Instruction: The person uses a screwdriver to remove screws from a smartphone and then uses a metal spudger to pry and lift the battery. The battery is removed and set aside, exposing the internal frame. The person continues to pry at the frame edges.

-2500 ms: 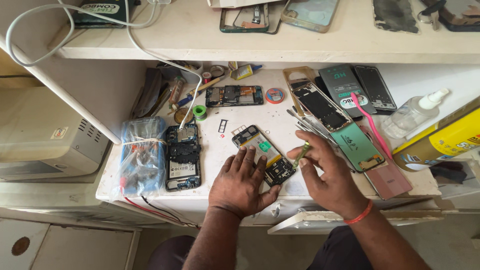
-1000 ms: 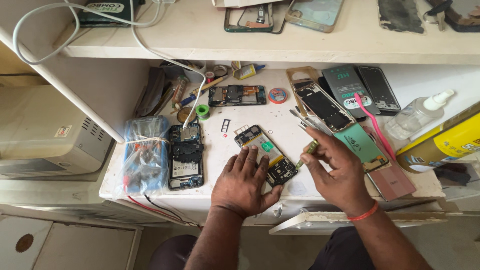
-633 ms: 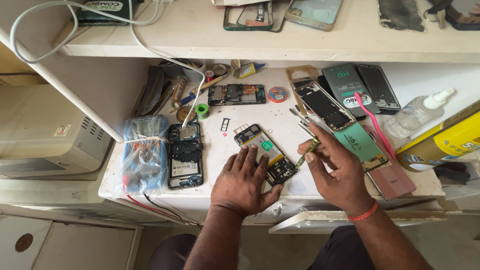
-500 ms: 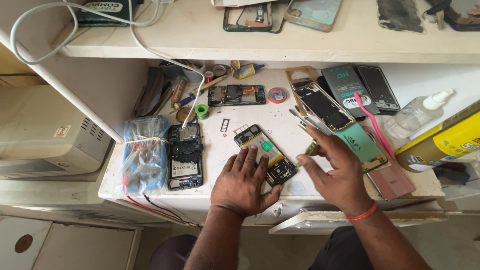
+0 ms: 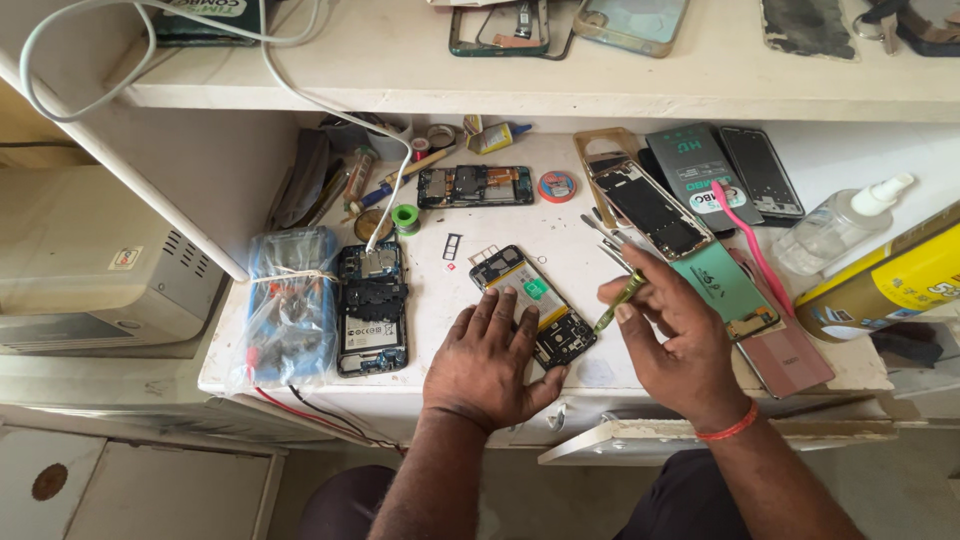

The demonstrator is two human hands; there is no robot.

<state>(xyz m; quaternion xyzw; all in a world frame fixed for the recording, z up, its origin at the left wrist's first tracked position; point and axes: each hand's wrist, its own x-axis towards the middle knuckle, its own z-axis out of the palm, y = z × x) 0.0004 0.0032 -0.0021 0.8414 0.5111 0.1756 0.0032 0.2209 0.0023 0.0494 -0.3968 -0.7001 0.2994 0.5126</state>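
An opened phone point(image 5: 530, 300) with its back off lies slanted on the white worktop point(image 5: 450, 300). My left hand point(image 5: 490, 365) rests flat on the phone's near end, fingers spread over it and holding it down. My right hand point(image 5: 675, 335) pinches a small yellow-green screwdriver point(image 5: 617, 302), whose tip points down toward the phone's lower right corner. A red band circles my right wrist.
Another opened phone point(image 5: 372, 308) and a blue bag of parts point(image 5: 290, 305) lie to the left. A third opened phone point(image 5: 475, 186), a green tape roll point(image 5: 404, 217), tweezers point(image 5: 605, 232), phone frames, a pink toothbrush point(image 5: 750, 250), a spray bottle point(image 5: 835, 222) and a yellow box point(image 5: 890, 280) crowd the back and right.
My right hand has lifted the screwdriver slightly and shifted its tip off the phone to just beside its lower right corner. My left hand has stayed on the phone.
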